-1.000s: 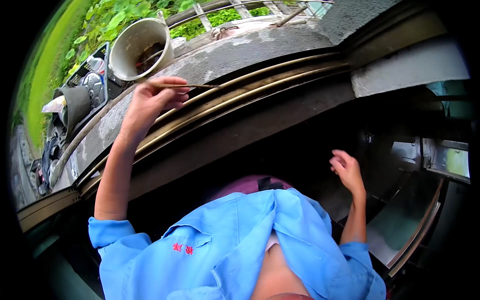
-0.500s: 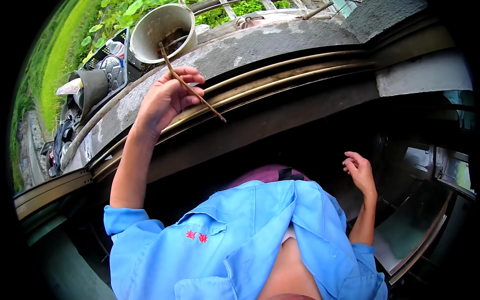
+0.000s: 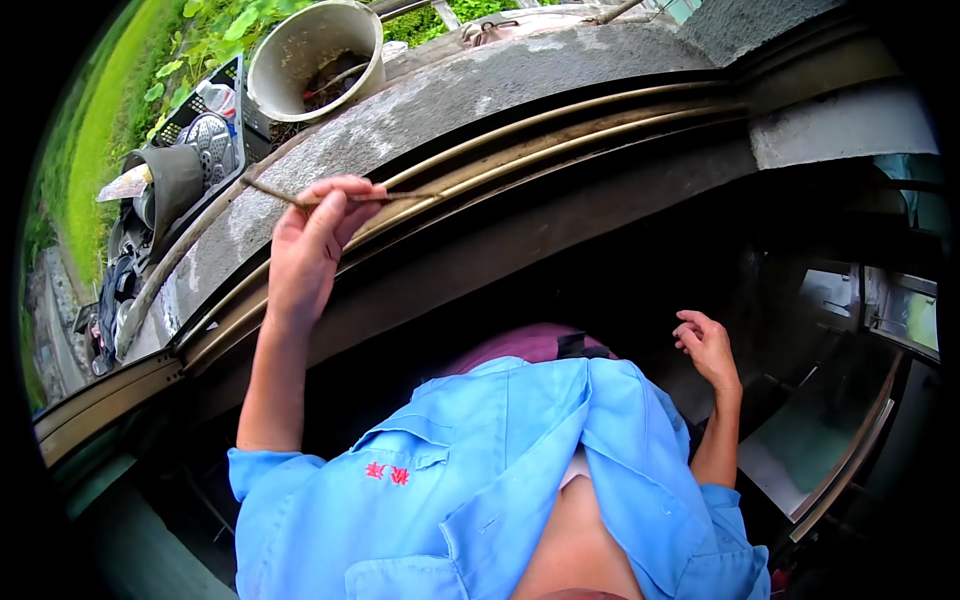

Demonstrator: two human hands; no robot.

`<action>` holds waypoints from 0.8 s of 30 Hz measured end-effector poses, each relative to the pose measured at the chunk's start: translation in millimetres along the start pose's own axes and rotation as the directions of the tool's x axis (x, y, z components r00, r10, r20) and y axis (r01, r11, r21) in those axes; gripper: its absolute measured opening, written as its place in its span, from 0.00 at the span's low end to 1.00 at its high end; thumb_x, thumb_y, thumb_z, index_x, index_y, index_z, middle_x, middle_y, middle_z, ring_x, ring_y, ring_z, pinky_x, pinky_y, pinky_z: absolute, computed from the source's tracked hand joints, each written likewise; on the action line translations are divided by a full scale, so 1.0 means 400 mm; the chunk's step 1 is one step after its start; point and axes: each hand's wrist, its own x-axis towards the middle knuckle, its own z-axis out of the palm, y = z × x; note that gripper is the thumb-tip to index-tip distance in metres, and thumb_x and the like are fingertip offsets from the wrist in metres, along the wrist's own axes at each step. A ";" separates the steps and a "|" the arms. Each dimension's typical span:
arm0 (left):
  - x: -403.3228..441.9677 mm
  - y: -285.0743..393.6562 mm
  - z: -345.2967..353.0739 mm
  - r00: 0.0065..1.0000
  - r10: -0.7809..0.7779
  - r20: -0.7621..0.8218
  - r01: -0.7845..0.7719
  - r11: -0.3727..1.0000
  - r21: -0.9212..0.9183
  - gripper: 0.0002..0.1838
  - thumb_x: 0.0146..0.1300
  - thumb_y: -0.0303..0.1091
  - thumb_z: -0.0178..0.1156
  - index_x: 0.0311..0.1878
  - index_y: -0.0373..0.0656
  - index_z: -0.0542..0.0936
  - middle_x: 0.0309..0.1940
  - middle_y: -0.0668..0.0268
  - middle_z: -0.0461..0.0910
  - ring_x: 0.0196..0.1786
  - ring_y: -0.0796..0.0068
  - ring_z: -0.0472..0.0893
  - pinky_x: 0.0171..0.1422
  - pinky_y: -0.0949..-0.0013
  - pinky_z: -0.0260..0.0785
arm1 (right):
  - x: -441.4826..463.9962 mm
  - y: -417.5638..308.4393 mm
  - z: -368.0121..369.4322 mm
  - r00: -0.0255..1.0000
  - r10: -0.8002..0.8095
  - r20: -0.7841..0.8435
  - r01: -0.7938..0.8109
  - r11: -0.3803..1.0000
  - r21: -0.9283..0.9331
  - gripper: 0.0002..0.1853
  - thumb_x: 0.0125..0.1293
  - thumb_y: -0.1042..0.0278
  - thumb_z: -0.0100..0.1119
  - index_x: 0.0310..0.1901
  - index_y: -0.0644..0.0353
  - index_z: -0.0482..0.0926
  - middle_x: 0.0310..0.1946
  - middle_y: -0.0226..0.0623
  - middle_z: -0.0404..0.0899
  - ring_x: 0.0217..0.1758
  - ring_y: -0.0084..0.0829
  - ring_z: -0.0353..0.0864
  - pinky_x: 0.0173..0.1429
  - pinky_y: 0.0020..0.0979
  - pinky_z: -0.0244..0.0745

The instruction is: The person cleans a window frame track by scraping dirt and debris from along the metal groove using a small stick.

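My left hand (image 3: 318,225) is closed on a thin brown stick (image 3: 408,195), pinching it between thumb and fingers. The stick lies nearly level over the window track (image 3: 520,160), one end out above the concrete ledge (image 3: 420,120) and the other above the track. Beyond the hand stands a whitish bucket (image 3: 262,75) with dark matter and a twig-like piece inside. Off to the right, my right hand (image 3: 708,348) hangs in the air beside my body with loosely bent fingers, holding nothing.
On the ledge to the left are a dark plastic crate (image 3: 240,110) holding shoes (image 3: 212,145), and a grey container (image 3: 178,190). A long pole (image 3: 165,265) runs along the ledge. A glass-like panel (image 3: 815,440) stands at the lower right, in a dark interior.
My left hand has turned, swinging the stick from a steep slant to nearly level. Its far end has moved away from the bucket, down and left. My right hand has barely moved.
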 end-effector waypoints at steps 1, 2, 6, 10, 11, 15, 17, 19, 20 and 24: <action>-0.023 -0.013 -0.005 1.000 -0.003 -0.030 0.007 0.993 0.115 0.12 0.71 0.30 0.49 0.50 0.32 0.75 0.45 0.57 0.78 0.53 0.69 0.78 0.61 0.68 0.71 | -0.003 0.004 0.008 1.000 -0.004 0.005 0.004 1.000 0.002 0.16 0.60 0.72 0.54 0.49 0.69 0.76 0.28 0.37 0.81 0.28 0.25 0.79 0.36 0.25 0.75; -0.046 -0.012 0.007 0.996 0.014 -0.088 0.009 0.965 0.261 0.11 0.69 0.30 0.53 0.48 0.33 0.77 0.44 0.59 0.78 0.48 0.73 0.79 0.55 0.73 0.72 | -0.006 0.006 0.017 1.000 -0.008 0.012 0.008 1.000 0.005 0.16 0.60 0.72 0.54 0.49 0.69 0.77 0.28 0.37 0.81 0.28 0.25 0.79 0.36 0.26 0.75; -0.118 0.003 -0.013 0.986 0.138 -0.093 -0.048 0.767 0.640 0.07 0.62 0.25 0.61 0.42 0.36 0.83 0.37 0.64 0.80 0.37 0.81 0.77 0.43 0.80 0.69 | -0.002 0.013 0.043 0.999 -0.002 0.035 0.001 1.000 0.014 0.16 0.60 0.73 0.54 0.49 0.70 0.76 0.28 0.37 0.81 0.28 0.24 0.79 0.36 0.26 0.75; -0.155 0.055 -0.030 0.980 0.075 -0.183 0.068 0.742 0.667 0.07 0.59 0.22 0.62 0.41 0.37 0.84 0.29 0.66 0.81 0.31 0.82 0.78 0.37 0.81 0.70 | 0.009 0.003 0.048 0.999 -0.031 0.043 0.031 0.999 -0.011 0.16 0.60 0.73 0.54 0.48 0.70 0.76 0.27 0.38 0.81 0.28 0.25 0.79 0.37 0.26 0.76; -0.159 0.059 -0.033 0.982 0.172 -0.079 -0.041 0.598 0.801 0.08 0.58 0.21 0.63 0.41 0.36 0.84 0.30 0.64 0.81 0.32 0.81 0.78 0.37 0.80 0.70 | 0.013 0.002 0.051 0.998 -0.050 0.041 0.051 0.998 -0.023 0.16 0.60 0.73 0.54 0.48 0.70 0.76 0.27 0.38 0.81 0.28 0.25 0.79 0.37 0.26 0.75; -0.146 0.037 -0.030 0.910 0.350 0.223 -0.321 0.253 0.913 0.09 0.53 0.20 0.64 0.39 0.38 0.84 0.31 0.60 0.82 0.32 0.70 0.80 0.39 0.72 0.71 | 0.021 -0.005 0.059 0.996 -0.077 0.048 0.078 0.997 -0.008 0.15 0.60 0.73 0.54 0.48 0.70 0.76 0.27 0.38 0.80 0.28 0.26 0.79 0.37 0.27 0.75; -0.115 0.033 -0.012 0.890 0.327 0.317 -0.390 0.187 0.902 0.10 0.52 0.21 0.65 0.40 0.39 0.84 0.32 0.61 0.83 0.33 0.67 0.79 0.42 0.70 0.71 | 0.020 -0.009 0.058 0.997 -0.047 0.060 0.046 0.999 0.010 0.15 0.60 0.73 0.55 0.48 0.68 0.76 0.26 0.37 0.79 0.29 0.26 0.79 0.38 0.27 0.74; -0.063 0.045 0.019 0.865 0.291 0.410 -0.457 0.116 0.882 0.11 0.51 0.22 0.66 0.40 0.42 0.84 0.33 0.63 0.83 0.35 0.67 0.78 0.45 0.68 0.68 | 0.023 0.006 0.053 0.998 -0.050 0.046 0.049 0.999 0.020 0.15 0.60 0.73 0.56 0.48 0.68 0.76 0.26 0.37 0.79 0.28 0.25 0.78 0.38 0.27 0.74; -0.031 0.043 0.031 0.840 0.274 0.468 -0.500 0.058 0.864 0.10 0.53 0.26 0.66 0.40 0.45 0.84 0.33 0.67 0.83 0.36 0.69 0.77 0.46 0.69 0.67 | 0.024 0.015 0.051 0.997 -0.059 0.048 0.058 0.998 0.021 0.15 0.60 0.72 0.56 0.48 0.68 0.76 0.26 0.36 0.79 0.28 0.25 0.78 0.38 0.26 0.74; 0.128 0.014 0.171 0.738 0.181 0.650 -0.655 -0.043 0.755 0.09 0.56 0.31 0.64 0.42 0.49 0.83 0.29 0.71 0.80 0.35 0.72 0.74 0.44 0.68 0.64 | 0.023 0.033 0.039 0.999 -0.048 0.009 0.048 0.998 0.039 0.15 0.60 0.72 0.56 0.48 0.67 0.76 0.25 0.35 0.79 0.28 0.24 0.77 0.37 0.26 0.74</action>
